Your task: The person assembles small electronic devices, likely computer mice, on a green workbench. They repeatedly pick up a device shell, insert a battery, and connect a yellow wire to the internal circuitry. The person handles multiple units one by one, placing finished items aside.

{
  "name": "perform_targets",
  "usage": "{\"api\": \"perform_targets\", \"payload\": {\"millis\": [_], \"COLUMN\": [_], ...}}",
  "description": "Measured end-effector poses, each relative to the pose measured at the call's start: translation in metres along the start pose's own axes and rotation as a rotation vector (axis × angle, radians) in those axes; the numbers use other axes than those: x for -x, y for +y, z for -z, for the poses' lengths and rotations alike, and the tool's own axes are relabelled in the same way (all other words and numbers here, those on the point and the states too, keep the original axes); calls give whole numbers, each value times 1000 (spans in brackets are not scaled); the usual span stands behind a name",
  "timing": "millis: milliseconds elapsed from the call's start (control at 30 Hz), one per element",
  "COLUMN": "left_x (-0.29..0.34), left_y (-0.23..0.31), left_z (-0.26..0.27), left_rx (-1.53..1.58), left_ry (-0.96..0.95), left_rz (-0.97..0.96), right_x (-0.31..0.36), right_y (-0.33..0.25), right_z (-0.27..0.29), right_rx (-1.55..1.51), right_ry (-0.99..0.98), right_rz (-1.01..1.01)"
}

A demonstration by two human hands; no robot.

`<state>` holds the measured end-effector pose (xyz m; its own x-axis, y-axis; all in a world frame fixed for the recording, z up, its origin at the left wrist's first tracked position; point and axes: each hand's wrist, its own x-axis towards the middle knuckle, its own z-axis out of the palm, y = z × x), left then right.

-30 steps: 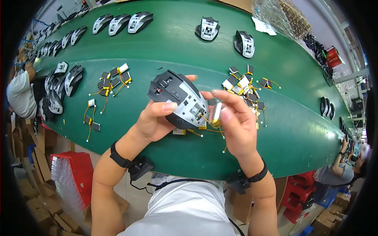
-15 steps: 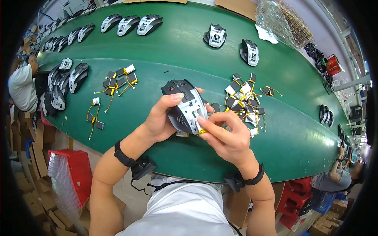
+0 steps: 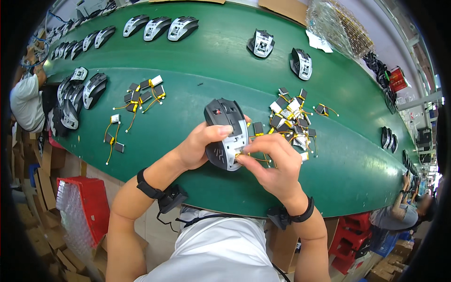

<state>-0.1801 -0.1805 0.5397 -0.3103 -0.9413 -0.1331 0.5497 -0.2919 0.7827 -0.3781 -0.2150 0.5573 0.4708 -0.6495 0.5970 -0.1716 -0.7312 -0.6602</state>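
A black and silver computer mouse (image 3: 220, 123), its silver rear part showing openings, is held above the green table by my left hand (image 3: 193, 146). The thumb lies across its upper side, and the other fingers wrap underneath. At the mouse's rear opening, my right hand (image 3: 278, 162) pinches a small battery (image 3: 238, 154) with yellow tape between thumb and fingers. The fingertips hide much of it, so how deep it sits cannot be made out. Just beyond the right hand lies a pile of small wired batteries (image 3: 292, 113).
More wired batteries (image 3: 143, 95) are scattered at left. Mice lie clustered (image 3: 73, 101) at the left edge, and several stand in a row (image 3: 157, 29) along the far side. Clear plastic packaging (image 3: 336, 23) sits at the back right. A red crate (image 3: 89, 207) stands below left.
The mouse has shifted slightly right and turned more upright in my left hand. My right fingers have drawn into a tighter pinch over the battery at its rear opening.
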Motion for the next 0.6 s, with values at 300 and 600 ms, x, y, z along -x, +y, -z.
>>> {"api": "perform_targets", "payload": {"millis": [300, 600], "left_x": [-3, -5], "left_y": [0, 0], "left_z": [3, -2], "left_rx": [111, 112], "left_ry": [-9, 107], "left_rz": [-47, -96], "right_x": [-11, 2], "right_y": [0, -7], "right_z": [13, -16], "right_rx": [178, 217], "right_ry": [-149, 109], "right_rz": [309, 248]}}
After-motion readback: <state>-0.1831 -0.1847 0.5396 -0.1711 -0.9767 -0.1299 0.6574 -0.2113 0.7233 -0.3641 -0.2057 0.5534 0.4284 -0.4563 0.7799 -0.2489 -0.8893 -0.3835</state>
